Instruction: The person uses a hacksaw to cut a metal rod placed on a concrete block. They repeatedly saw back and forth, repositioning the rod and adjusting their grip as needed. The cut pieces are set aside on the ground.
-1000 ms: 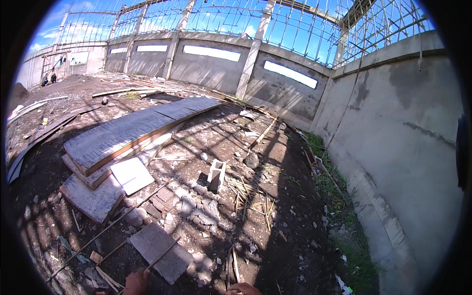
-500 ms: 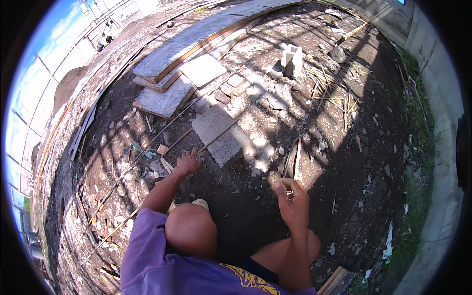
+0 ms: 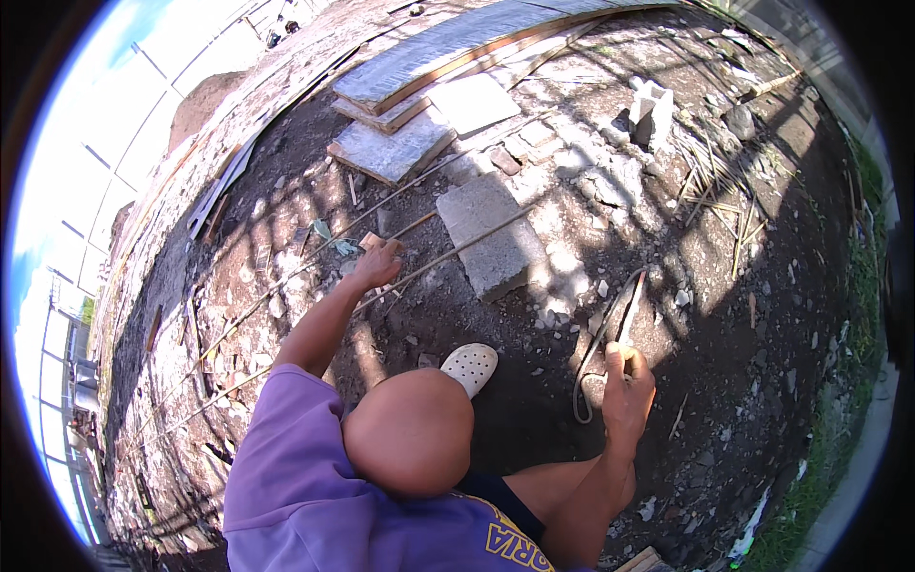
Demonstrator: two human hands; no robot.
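Note:
My left hand (image 3: 379, 264) is over the ground left of the concrete block (image 3: 491, 238), fingers bent but apart, beside a small wooden offcut (image 3: 370, 240). It partly covers a thin stick (image 3: 416, 225). Just below that hand, a longer thin rod (image 3: 457, 250) lies across the block, free of my fingers. At the right, my right hand (image 3: 629, 386) is closed at the lower end of a pale narrow strip with a red tip (image 3: 632, 310). A dark bent rod (image 3: 583, 400) curves around the strip's left side in a loop; whether they are joined is unclear.
Stacked boards (image 3: 400, 143) and a white panel (image 3: 474, 102) lie ahead. A hollow concrete block (image 3: 651, 116) stands near scattered sticks (image 3: 724, 205). Long poles (image 3: 257, 324) cross the rubble at left; a concrete wall (image 3: 853, 496) runs along the right.
The view has swung, so the ground shifts rightward. My left hand has let go of the rod on the block and moved toward the thin stick. My right fingers now meet the pale strip.

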